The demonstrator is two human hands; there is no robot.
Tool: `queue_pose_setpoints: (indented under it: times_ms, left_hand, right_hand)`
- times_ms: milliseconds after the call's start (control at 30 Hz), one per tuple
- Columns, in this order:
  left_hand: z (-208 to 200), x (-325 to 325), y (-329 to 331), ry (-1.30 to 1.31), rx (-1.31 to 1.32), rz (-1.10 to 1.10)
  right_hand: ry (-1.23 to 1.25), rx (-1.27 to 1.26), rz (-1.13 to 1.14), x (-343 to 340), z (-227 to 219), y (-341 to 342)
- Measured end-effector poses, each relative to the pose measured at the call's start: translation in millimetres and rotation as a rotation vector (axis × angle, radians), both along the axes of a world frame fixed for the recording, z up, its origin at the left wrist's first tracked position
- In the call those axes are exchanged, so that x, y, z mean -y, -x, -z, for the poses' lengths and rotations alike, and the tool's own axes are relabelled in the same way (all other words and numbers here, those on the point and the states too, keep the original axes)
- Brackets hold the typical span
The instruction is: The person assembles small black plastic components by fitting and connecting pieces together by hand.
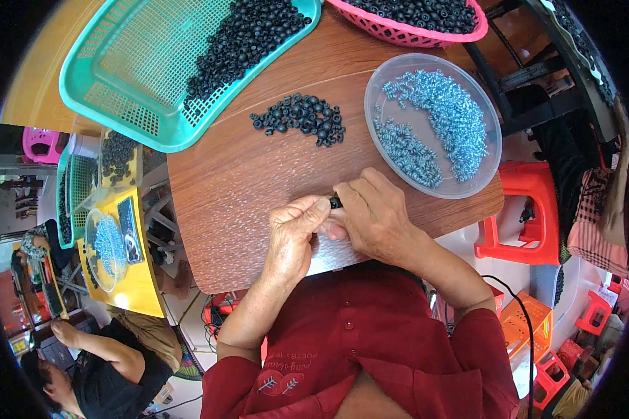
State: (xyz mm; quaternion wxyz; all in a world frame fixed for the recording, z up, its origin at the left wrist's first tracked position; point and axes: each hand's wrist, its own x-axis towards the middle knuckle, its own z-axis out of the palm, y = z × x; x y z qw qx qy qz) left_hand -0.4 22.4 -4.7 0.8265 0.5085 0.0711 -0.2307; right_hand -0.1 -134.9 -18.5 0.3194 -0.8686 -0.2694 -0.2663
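Over the near part of the wooden table, my two hands meet. My left hand (292, 227) is closed, its thumb and forefinger pinching a small black round part (335, 202). My right hand (372, 215) is closed against the same part from the other side, its fingers curled and partly hiding it. Beyond my hands lies a loose pile of small black round parts (302, 117), some with a hole visible. To the right stands a clear round plastic tub (416, 129) holding two heaps of small bluish metal springs (458, 119).
A green mesh basket (129, 77) with many black parts stands at the far left of the table (223, 230). A pink basket (416, 31) with more sits at the far edge. A red stool (521, 230) is on the right. Another person (112, 370) works at the yellow table (143, 279).
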Motion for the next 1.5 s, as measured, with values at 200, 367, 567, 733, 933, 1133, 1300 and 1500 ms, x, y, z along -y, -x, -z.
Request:
queue_pose_setpoints:
  times_ms: [200, 367, 567, 733, 933, 1133, 1300, 1500]
  left_hand:
    - [1.6, 2.0, 3.3, -0.078, 0.087, -0.007]
    - [7.9, 6.2, 5.6, -0.052, 0.093, -0.07]
    - [4.5, 6.4, 2.2, -0.02, -0.018, -0.018]
    - [-2.5, -5.6, -6.3, -0.273, 0.1, 0.067]
    - [9.8, -60.6, -80.1, -1.019, 0.675, -0.221]
    - [23.0, -75.7, -133.6, -1.423, 1.107, -0.142]
    - [22.1, -58.8, -136.7, -1.364, 1.122, -0.002]
    - [14.5, -57.3, -119.8, -1.147, 0.881, -0.043]
  right_hand:
    - [-0.025, 0.002, -0.088, 1.3, 1.2, -0.7]
    - [-0.075, 0.077, -0.115, 0.1, 9.6, -2.4]
    - [0.004, 0.132, -0.115, 5.2, 4.3, -3.7]
    - [0.072, 0.096, -0.103, 14.6, -7.1, -8.7]
    - [0.15, 0.11, 0.118, 65.1, -60.9, -62.9]
    - [0.161, 0.185, 0.458, 119.1, -93.8, -153.1]
    - [0.365, 0.042, 0.653, 163.9, -105.1, -227.9]
    - [0.391, -0.058, 0.756, 170.7, -101.9, -245.5]
